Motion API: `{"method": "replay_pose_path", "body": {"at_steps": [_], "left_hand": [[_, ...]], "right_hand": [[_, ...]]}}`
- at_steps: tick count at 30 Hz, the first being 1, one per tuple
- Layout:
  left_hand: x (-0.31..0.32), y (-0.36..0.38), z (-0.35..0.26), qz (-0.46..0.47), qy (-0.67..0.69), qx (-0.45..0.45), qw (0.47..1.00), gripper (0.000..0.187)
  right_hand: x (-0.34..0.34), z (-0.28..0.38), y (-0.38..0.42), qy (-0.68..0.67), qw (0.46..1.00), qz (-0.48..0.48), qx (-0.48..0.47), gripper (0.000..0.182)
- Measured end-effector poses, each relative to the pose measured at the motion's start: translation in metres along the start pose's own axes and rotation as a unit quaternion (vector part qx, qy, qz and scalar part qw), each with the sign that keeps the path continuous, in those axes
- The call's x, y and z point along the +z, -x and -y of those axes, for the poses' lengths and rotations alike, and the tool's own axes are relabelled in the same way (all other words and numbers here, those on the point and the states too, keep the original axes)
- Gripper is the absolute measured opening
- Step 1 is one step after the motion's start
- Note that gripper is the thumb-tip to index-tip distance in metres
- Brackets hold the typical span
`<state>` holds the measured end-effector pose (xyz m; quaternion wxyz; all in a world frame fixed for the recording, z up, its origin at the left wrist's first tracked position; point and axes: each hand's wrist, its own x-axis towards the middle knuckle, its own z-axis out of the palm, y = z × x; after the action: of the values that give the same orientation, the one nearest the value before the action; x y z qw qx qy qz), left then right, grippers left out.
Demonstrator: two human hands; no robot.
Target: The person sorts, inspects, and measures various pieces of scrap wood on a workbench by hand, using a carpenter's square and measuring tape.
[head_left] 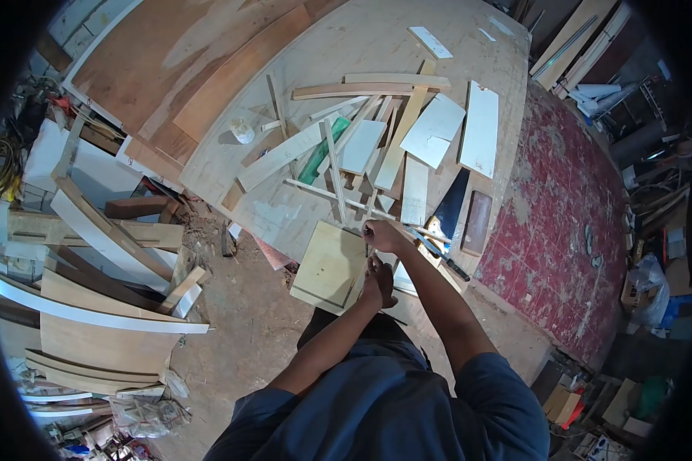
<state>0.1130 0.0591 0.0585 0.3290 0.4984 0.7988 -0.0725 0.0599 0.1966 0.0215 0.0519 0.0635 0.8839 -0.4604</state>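
Observation:
A pale square wooden panel (327, 265) lies at the near edge of the workbench, in front of my body. My left hand (378, 284) is closed at the panel's right edge, fingers curled. Just beyond it, my right hand (384, 235) is closed too, near the panel's far right corner. Something thin and dark shows between the two hands, too small to name. Right of my hands lies a long tool with a dark handle (457, 269), partly hidden by my right forearm.
Wood strips and white-faced offcuts (432, 131) are heaped on the workbench (284, 223), with a green piece (324, 150) and a small tub (242, 130) among them. Large brown sheets (192, 69) lie at far left. Curved wooden parts (108, 307) are stacked left; a red worn surface (561, 223) is right.

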Motion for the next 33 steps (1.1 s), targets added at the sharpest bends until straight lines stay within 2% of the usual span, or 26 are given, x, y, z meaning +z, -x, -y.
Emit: {"method": "replay_pose_path", "body": {"at_steps": [3,6,16,18,25,30,33], "left_hand": [[0.011,-0.005,0.001,-0.035,0.021,-0.001,0.999,0.101],[0.018,-0.012,0.002,-0.027,-0.016,0.019,0.999,0.102],[0.013,-0.006,0.000,-0.035,-0.020,0.008,0.999,0.103],[0.012,-0.004,0.000,-0.049,0.024,-0.012,0.998,0.103],[0.006,-0.006,0.000,-0.038,0.016,-0.009,0.999,0.102],[0.006,-0.007,0.000,-0.029,-0.041,0.007,0.999,0.101],[0.010,-0.008,0.001,-0.044,-0.011,-0.014,0.999,0.101]], "right_hand": [[0.002,0.001,0.000,0.014,0.999,0.024,-0.021,0.015],[0.004,0.001,0.000,0.017,0.999,0.027,-0.026,0.016],[0.005,-0.003,-0.006,0.017,0.999,0.022,-0.022,0.013],[0.006,-0.006,-0.007,0.016,0.999,0.022,-0.032,0.013],[0.004,-0.011,-0.010,0.041,0.998,0.016,-0.036,0.011],[0.000,-0.009,-0.009,0.021,0.999,0.034,-0.031,0.014],[0.002,-0.009,-0.009,0.022,0.998,0.036,-0.042,0.013]]}}
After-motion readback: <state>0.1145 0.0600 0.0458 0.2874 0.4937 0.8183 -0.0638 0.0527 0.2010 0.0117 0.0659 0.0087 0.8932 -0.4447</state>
